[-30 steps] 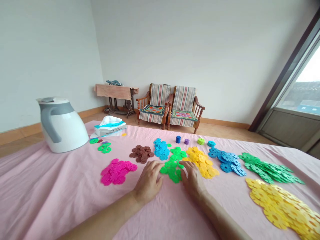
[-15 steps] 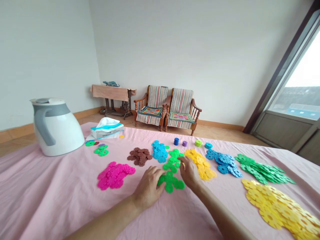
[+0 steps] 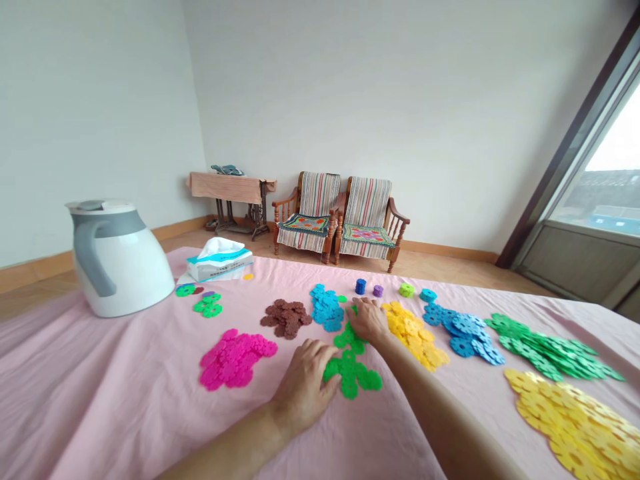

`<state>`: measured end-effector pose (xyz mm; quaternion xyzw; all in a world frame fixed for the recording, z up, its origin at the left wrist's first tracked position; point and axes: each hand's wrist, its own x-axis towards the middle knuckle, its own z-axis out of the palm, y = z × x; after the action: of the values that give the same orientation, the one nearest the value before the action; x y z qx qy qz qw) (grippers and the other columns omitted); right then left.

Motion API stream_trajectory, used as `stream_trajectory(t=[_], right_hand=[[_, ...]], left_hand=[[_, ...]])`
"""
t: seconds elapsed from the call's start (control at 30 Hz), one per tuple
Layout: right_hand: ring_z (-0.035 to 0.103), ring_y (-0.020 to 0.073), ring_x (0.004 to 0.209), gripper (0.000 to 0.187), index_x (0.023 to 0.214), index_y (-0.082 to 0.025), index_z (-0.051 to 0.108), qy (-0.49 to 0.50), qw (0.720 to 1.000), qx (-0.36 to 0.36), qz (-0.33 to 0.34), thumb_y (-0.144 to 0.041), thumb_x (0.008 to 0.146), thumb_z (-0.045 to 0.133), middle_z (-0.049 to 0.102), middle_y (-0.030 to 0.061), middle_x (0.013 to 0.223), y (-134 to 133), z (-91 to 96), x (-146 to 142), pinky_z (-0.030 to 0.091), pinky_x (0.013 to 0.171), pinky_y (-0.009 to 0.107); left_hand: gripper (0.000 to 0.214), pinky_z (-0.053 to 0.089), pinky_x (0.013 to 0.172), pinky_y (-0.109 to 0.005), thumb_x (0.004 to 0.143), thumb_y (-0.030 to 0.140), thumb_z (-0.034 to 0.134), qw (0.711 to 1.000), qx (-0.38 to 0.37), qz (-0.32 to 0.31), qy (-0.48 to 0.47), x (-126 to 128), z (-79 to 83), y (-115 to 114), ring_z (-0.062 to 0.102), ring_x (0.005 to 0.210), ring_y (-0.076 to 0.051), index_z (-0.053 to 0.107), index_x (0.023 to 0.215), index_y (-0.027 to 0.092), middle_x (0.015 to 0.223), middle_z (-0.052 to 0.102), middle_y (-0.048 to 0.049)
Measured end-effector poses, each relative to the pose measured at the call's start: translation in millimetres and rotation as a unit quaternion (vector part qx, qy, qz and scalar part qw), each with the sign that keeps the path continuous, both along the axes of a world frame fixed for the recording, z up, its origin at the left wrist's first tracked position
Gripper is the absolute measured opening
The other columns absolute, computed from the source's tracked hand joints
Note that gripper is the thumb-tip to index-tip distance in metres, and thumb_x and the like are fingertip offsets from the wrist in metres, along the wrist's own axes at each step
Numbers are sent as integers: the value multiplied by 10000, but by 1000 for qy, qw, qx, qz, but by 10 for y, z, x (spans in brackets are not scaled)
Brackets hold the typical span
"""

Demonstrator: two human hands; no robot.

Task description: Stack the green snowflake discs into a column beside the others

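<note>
A loose group of green snowflake discs [image 3: 349, 373] lies on the pink cloth in front of me. At its left edge is my left hand [image 3: 306, 379], palm down, its fingers curved and its thumb apart from them. The fingertips touch or nearly touch the discs. My right hand [image 3: 369, 321] reaches over the far end of the green group, covering part of it. Its fingers stretch forward with bent tips; nothing shows in them. Left of it lie light blue discs [image 3: 327, 309]; yellow discs [image 3: 413, 333] are just to its right.
Magenta [image 3: 235, 360] and brown discs [image 3: 287, 318] lie to the left. Blue [image 3: 467, 333], green [image 3: 550, 343] and yellow discs [image 3: 580, 423] spread on the right. Small disc stacks [image 3: 360, 287] stand behind. A white jug [image 3: 133, 267] and a tissue box [image 3: 220, 263] stand at the left.
My right hand has moved forward over the far part of the green discs. My left hand stays beside the near green discs. The view has shifted slightly.
</note>
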<state>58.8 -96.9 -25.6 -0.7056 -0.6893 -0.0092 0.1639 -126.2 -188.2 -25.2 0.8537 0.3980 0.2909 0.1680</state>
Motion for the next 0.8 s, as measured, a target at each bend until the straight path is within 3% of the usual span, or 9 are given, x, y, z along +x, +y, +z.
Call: stream_trajectory(t=[0.23,0.43,0.6,0.7,0.8], right_hand=[[521,285,1014,317,1036,-168,636,-11,999,-12,33,-350,844,462,595,148,1059,-259,67,-28,364,810,392],[561,238,948,247,975,-200,663,-2,997,-12,77,-276,820,487,635,99,971,-656,144,-98,369,809,348],[620,155,784,220,916,-212,681,103,977,-30,184,-207,809,488,690,28,855,-845,230,-61,417,697,236],[625,140,755,271,896,-205,683,93,988,7,120,-138,819,432,698,22,834,-787,237,131,419,680,217],[600,200,862,272,913,-149,677,52,997,43,29,-101,796,436,675,100,909,-687,190,362,399,754,276]], left_hand=[[330,401,919,-392,763,168,579,1000,7,13,-9,5,-36,-8,497,1030,-235,562,1090,206,1054,585,-64],[531,369,983,-424,739,208,617,999,26,13,-32,7,-85,35,465,1131,-245,454,1244,201,1201,542,-90],[625,354,987,-459,701,352,678,1000,9,-4,-3,0,-65,35,448,1168,-280,448,1264,211,1264,522,-103],[665,344,986,-451,709,413,675,1000,1,-17,20,-3,-34,15,436,1185,-279,432,1295,214,1287,512,-102],[651,338,977,-444,721,443,663,999,5,-35,38,-1,1,-7,431,1187,-280,443,1298,235,1291,514,-95]])
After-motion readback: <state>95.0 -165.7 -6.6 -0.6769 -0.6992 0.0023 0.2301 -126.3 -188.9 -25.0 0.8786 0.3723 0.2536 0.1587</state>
